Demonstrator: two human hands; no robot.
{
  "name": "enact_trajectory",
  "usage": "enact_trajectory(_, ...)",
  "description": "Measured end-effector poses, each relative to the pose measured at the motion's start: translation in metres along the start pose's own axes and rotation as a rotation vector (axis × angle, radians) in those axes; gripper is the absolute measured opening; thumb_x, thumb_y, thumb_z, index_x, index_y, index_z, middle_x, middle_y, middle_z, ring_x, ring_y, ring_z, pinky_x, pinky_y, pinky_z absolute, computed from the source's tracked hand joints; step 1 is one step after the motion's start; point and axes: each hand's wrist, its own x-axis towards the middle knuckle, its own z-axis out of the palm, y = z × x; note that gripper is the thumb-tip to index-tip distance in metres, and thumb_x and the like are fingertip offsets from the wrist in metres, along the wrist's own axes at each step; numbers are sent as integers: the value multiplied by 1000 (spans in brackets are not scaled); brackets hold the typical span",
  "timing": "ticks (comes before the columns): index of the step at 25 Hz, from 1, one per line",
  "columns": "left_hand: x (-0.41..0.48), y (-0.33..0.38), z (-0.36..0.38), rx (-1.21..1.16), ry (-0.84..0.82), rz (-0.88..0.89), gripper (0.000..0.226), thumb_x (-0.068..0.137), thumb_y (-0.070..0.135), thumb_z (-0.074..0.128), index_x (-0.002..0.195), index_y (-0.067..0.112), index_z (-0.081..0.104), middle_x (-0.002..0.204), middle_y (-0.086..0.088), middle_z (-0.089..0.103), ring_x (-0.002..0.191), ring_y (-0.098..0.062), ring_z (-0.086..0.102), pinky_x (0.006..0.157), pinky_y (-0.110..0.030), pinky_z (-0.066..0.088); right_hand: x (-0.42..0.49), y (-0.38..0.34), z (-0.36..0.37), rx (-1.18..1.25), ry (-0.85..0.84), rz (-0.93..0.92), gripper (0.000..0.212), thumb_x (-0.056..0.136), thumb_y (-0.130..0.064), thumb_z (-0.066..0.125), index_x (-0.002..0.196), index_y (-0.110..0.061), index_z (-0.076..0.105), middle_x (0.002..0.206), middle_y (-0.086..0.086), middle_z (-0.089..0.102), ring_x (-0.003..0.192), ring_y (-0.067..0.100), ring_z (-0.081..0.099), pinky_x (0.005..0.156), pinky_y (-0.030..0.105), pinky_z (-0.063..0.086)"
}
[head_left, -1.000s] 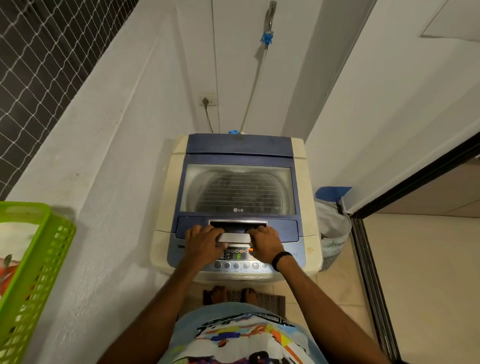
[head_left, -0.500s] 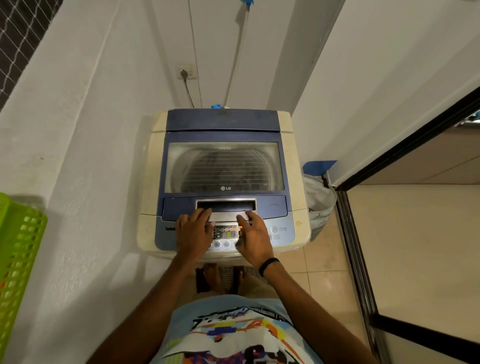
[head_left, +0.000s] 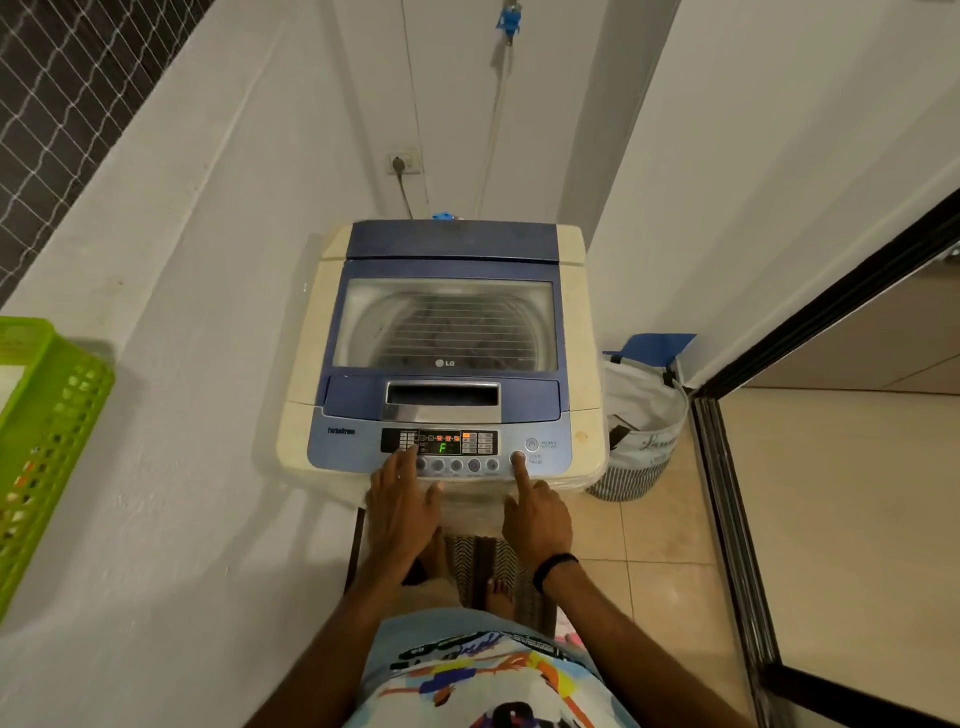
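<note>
right hand (head_left: 537, 519): index pressing start/pause button (head_left: 518, 458) | left hand (head_left: 402, 506): spread, fingertips at program buttons (head_left: 456, 464) | risk: stray left press alters cycle

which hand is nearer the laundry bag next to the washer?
Right. The right hand presses the right end of the control panel, with the laundry bag off to its right. The left hand touches the panel's left part, farther away.
</note>
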Motion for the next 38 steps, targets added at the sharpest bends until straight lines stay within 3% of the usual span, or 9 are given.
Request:
enact_trajectory(4, -23, 1, 6, 9, 19, -80, 70, 89, 42, 63, 147, 16, 36, 149, -16, 41, 132, -34, 42, 102, -48, 42, -15, 13, 1, -16, -8, -2, 85, 98, -29, 53, 157, -35, -8, 93, 10, 65, 75, 23, 62, 65, 33, 50)
enact_trajectory(14, -8, 4, 1, 5, -33, -59, 72, 88, 39, 65, 149, 17, 33, 151, -13, 37, 137, -31, 36, 109, -46, 40, -12, 7, -9, 3, -47, 47, 83, 100, -27, 52, 155, -41, -9, 94, 9, 71, 76, 23, 65, 65, 33, 52)
enact_trajectory(19, -3, -5, -1, -13, -31, -42, 71, 88, 38, 66, 148, 17, 34, 151, -13, 38, 138, -30, 36, 111, -45, 38, -14, 0, -3, -56, -25, 74, 86, 100, -29, 51, 154, -40, -15, 89, 7, 71, 65, 18, 56, 67, 34, 56)
enact_trajectory(24, -4, -9, -3, -53, -36, -16, 70, 87, 36, 68, 147, 15, 36, 148, -14, 41, 136, -31, 38, 109, -45, 40, -17, -8, -1, -69, -19, 110, 87, 98, -30, 53, 154, -39, -13, 88, 8, 71, 73, 23, 67, 67, 36, 56)
enact_trajectory(38, 2, -13, -9, -59, -24, -12, 68, 87, 34, 68, 144, 14, 38, 146, -15, 43, 135, -31, 38, 108, -44, 38, -16, -30, 6, -121, -78, 37, 83, 99, -30, 53, 155, -39, -7, 94, 11, 72, 78, 26, 68, 69, 38, 57)
